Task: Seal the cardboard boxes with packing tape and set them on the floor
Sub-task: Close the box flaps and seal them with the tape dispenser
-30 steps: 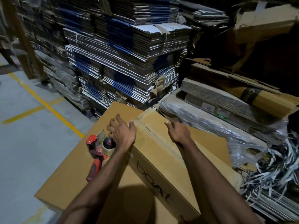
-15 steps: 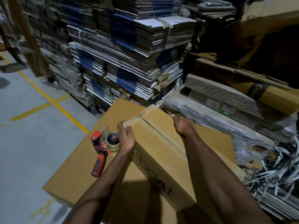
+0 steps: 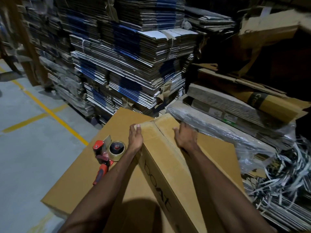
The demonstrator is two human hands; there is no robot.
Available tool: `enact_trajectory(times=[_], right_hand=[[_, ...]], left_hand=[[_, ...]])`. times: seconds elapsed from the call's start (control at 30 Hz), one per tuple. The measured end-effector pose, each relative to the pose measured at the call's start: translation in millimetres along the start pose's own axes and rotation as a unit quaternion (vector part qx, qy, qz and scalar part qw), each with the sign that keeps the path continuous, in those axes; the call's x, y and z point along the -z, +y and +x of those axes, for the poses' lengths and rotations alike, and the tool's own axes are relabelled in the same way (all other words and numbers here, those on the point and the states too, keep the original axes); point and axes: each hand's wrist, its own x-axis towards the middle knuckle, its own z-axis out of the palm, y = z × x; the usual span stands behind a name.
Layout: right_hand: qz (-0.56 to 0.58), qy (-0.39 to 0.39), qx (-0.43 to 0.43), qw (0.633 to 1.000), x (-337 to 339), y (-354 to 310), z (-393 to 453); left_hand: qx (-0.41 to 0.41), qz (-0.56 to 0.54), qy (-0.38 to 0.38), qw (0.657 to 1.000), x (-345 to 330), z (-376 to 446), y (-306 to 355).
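A long brown cardboard box [image 3: 161, 158] printed "boAt" lies on a larger flat box [image 3: 80, 179]. My left hand [image 3: 135, 138] presses flat against the long box's left side near its far end. My right hand [image 3: 185, 137] grips its right top edge. The seam of the two top flaps runs between my hands. A red-handled tape dispenser [image 3: 107, 153] with a roll of clear tape lies on the larger box just left of my left hand, untouched.
Tall stacks of flattened cartons [image 3: 127, 61] rise straight ahead. Plastic-wrapped cardboard bundles [image 3: 227, 125] and a tangle of strapping [image 3: 277, 179] sit to the right. Grey floor with yellow lines [image 3: 48, 111] lies to the left.
My left hand slid from beside the dispenser onto the long box's left side. My right hand moved along the right edge toward the far end. The view shifted closer.
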Motion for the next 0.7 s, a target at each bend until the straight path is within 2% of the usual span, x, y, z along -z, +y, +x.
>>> enact_trajectory(times=[0.07,0.17,0.23,0.3,0.37,0.43,0.53,0.63,0.7], right_hand=[[-0.017,0.011,0.067,0.998,-8,-19,-6],[0.022,-0.042,0.138,0.989,-16,-53,-16],[0.029,-0.069,0.213,0.974,-21,-74,-20],[0.038,-0.093,0.264,0.959,-24,-95,-22],[0.031,-0.107,0.283,0.953,-29,-112,-20],[0.031,-0.102,0.284,0.953,-34,-120,-17],[0.052,-0.094,0.277,0.955,-39,-120,-15],[0.078,-0.077,0.271,0.956,-40,-113,-17],[0.097,-0.071,0.266,0.956,-39,-110,-19]], left_hand=[[0.002,-0.04,-0.013,0.999,5,-1,-4],[0.044,-0.051,0.044,0.997,22,-12,-24],[0.067,0.079,0.102,0.989,38,-19,-47],[0.107,0.283,0.141,0.943,57,-29,-74],[0.152,0.386,0.166,0.894,72,-43,-96],[0.19,0.398,0.178,0.879,81,-59,-111],[0.24,0.343,0.158,0.894,93,-69,-127],[0.242,0.337,0.139,0.899,99,-66,-128],[0.232,0.335,0.154,0.9,98,-64,-117]])
